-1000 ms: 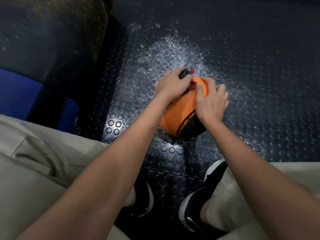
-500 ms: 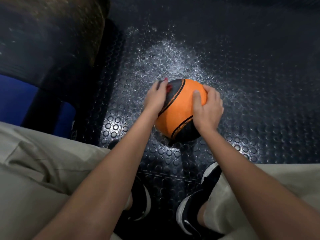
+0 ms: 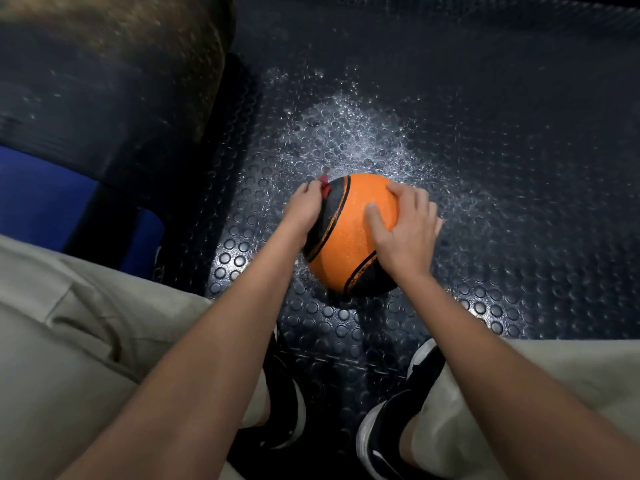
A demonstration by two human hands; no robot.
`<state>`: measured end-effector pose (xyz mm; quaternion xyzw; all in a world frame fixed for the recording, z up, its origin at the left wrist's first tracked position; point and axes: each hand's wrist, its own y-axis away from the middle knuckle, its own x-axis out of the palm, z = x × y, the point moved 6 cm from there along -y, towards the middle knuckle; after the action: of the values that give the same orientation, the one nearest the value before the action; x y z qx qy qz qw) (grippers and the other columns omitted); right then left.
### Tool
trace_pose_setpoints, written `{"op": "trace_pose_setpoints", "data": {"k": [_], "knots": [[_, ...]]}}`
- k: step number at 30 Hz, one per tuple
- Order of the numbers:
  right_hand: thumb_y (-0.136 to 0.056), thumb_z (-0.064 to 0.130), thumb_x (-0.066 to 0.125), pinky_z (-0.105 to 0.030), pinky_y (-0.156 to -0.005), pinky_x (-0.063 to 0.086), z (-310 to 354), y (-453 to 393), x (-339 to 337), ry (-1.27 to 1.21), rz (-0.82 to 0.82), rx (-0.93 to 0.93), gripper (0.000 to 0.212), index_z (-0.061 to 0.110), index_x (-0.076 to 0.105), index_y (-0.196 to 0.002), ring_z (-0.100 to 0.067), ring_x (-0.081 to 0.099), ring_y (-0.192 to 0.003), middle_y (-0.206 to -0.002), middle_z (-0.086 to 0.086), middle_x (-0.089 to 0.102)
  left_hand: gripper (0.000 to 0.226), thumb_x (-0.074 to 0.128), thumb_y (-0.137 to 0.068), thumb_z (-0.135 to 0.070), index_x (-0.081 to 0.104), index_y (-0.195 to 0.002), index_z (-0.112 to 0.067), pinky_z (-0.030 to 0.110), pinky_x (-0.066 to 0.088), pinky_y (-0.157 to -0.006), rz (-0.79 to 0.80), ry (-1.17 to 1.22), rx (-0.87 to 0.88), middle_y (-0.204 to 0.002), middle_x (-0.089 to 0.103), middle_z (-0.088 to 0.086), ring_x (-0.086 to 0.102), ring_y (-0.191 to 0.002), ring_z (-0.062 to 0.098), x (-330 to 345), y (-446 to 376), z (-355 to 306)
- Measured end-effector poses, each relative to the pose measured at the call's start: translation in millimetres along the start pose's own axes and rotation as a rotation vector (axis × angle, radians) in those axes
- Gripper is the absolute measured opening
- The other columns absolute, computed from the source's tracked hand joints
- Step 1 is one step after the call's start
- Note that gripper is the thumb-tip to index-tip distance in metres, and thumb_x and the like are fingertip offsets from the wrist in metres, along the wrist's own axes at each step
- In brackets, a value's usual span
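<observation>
Right now a person is sitting with an orange and black ball (image 3: 349, 233) resting on the wet studded floor (image 3: 519, 202), just ahead of the two dark shoes (image 3: 388, 427) and between the knees. The right hand (image 3: 403, 226) is clasping the ball's right side, its thumb lying across the orange panel and its fingers wrapping over the far curve. The left hand (image 3: 306, 207) is curling its fingers round a small red item (image 3: 324, 187) and holding it against the ball's upper left edge, beside the black band; what the item is, I am not managing to tell. That item is sitting on the flank opposite the right hand, so the left hand is plainly the nearer one for working it, while the right is probably acting as the brace. Being round, the ball is offering no long axis, so the coming stroke is likely depending on the right hand rolling fresh surface leftward toward the item
</observation>
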<state>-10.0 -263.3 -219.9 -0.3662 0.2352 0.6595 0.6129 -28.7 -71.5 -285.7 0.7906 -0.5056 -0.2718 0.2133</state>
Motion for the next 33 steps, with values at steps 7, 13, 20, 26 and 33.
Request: {"op": "trace_pose_setpoints", "data": {"k": [7, 13, 20, 26, 33], "knots": [[-0.084, 0.052, 0.049, -0.036, -0.091, 0.029, -5.2, -10.2, -5.1, 0.013, -0.055, 0.094, 0.042, 0.023, 0.054, -0.113, -0.023, 0.043, -0.107, -0.110, 0.000, 0.044, 0.044, 0.033, -0.102, -0.053, 0.061, -0.125, -0.028, 0.032, 0.044, -0.080, -0.038, -0.498, 0.362, -0.110, 0.066, -0.003, 0.059, -0.094, 0.015, 21.6, 16.9, -48.2], [-0.087, 0.053, 0.044, -0.042, -0.108, 0.036, -2.0, -4.4, -3.5, -0.064, 0.085, 0.007, 0.052, 0.030, 0.055, -0.133, -0.012, 0.047, -0.123, -0.136, 0.009, 0.050, 0.058, 0.030, -0.106, -0.053, 0.063, -0.108, -0.006, 0.033, 0.053, -0.069, 0.163, 0.035, -0.129, -0.099, 0.067, 0.010, 0.065, -0.089, 0.024, 3.6, 1.2, 16.2], [-0.084, 0.056, 0.036, -0.038, -0.105, 0.031, -16.6, 6.4, -5.7, -0.048, -0.028, 0.154, 0.062, 0.026, 0.056, -0.134, -0.019, 0.049, -0.123, -0.134, 0.002, 0.054, 0.040, 0.040, -0.100, -0.048, 0.060, -0.132, -0.033, 0.037, 0.045, -0.099, -0.003, -0.574, 0.400, -0.129, 0.063, -0.002, 0.057, -0.111, 0.022, 43.0, 21.2, -60.8], [-0.083, 0.056, 0.037, -0.035, -0.104, 0.031, -23.9, 2.0, -11.0, -0.130, -0.024, 0.199, 0.058, 0.029, 0.057, -0.130, -0.015, 0.050, -0.120, -0.130, 0.006, 0.056, 0.038, 0.035, -0.100, -0.048, 0.063, -0.095, -0.023, 0.034, 0.049, -0.083, 0.085, -0.295, 0.223, -0.103, 0.068, 0.004, 0.064, -0.102, 0.028, 24.5, -12.4, -28.4], [-0.087, 0.050, 0.044, -0.039, -0.106, 0.035, 0.4, 4.0, -0.2, -0.035, -0.004, 0.087, 0.048, 0.030, 0.057, -0.129, -0.013, 0.051, -0.119, -0.128, 0.008, 0.056, 0.040, 0.027, -0.106, -0.043, 0.059, -0.095, -0.021, 0.032, 0.043, -0.075, -0.029, -0.149, 0.055, -0.079, 0.056, -0.003, 0.052, -0.071, 0.017, 6.2, 1.2, -5.5]]}}
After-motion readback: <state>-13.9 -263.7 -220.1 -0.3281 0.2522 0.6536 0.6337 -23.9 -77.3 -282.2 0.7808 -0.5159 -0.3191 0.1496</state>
